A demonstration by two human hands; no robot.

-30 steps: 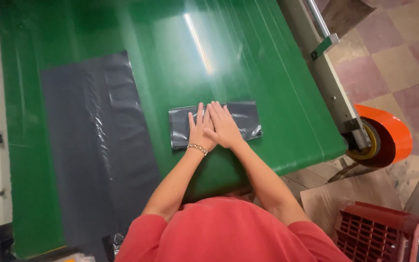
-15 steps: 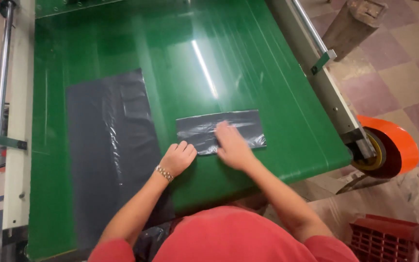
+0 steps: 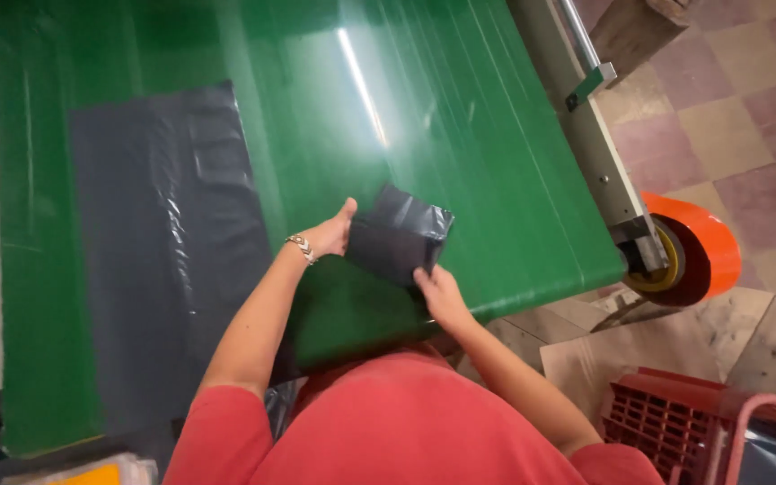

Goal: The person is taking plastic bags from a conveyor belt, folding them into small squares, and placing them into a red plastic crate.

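So the left hand and right hand are both pinching a folded dark plastic bag, lifted just above the green table, with a flat bag lying alongside.

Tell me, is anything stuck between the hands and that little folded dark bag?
Nothing visible is. The left hand grips the folded dark bag's left edge directly, and the right hand holds its lower corner. The bag is lifted slightly above the green table; the flat dark sheet lies off to the left.
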